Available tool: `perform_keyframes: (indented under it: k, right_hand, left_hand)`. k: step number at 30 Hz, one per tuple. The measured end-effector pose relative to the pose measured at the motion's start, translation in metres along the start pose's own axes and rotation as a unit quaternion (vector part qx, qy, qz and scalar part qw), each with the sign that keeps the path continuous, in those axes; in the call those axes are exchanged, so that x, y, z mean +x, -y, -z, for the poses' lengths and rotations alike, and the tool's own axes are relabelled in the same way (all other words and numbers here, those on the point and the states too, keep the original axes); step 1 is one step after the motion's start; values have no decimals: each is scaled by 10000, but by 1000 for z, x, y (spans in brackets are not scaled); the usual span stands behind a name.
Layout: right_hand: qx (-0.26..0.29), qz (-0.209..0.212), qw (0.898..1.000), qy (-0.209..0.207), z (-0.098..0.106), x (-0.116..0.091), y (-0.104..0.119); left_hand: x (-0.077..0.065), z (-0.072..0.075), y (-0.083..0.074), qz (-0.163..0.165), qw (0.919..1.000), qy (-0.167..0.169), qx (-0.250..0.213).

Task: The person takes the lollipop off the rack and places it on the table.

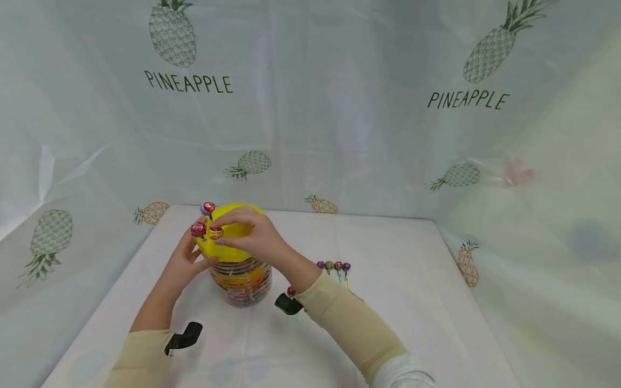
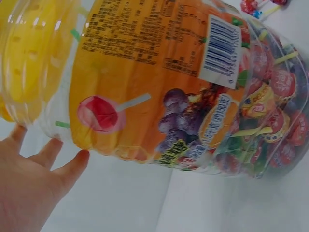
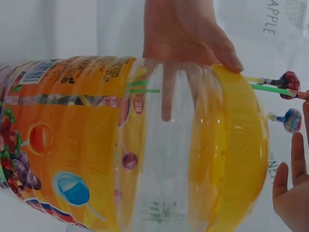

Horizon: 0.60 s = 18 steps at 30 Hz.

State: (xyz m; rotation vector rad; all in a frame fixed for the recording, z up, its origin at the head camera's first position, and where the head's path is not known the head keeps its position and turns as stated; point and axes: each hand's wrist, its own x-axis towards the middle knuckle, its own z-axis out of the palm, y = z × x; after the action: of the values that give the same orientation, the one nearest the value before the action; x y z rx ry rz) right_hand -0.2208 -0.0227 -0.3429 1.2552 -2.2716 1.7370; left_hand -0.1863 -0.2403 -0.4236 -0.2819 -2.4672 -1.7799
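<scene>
A clear plastic jar of lollipops (image 1: 242,283) with an orange label and a yellow lid (image 1: 245,210) stands at the left of the table. My left hand (image 1: 186,264) holds the jar by its upper side, thumb on the lid's edge. In the left wrist view, fingertips touch the jar near its neck. At the lid's top my right hand (image 1: 257,237) pinches a lollipop (image 1: 215,233) by its wrapped head; its green stick points to the lid. Beside it a red lollipop (image 1: 198,230) and a red-and-blue lollipop (image 1: 208,207) stick out of the lid.
Several lollipops (image 1: 338,265) lie in a row on the white table (image 1: 388,280), right of the jar. Another red lollipop (image 1: 291,290) is partly hidden by the right wrist camera (image 1: 288,304). A pineapple-print curtain (image 1: 339,134) encloses the table.
</scene>
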Motion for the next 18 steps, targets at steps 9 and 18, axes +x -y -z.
perform_keyframes:
  k: [9, 18]
  right_hand:
    - [175, 165, 9995, -203, 26, -21, -4]
    - [313, -97, 9994, -86, 65, -66, -34]
  left_hand:
    - [7, 2, -4, -240, 9994, 245, -59]
    - [10, 3, -5, -213, 9991, 343, -133]
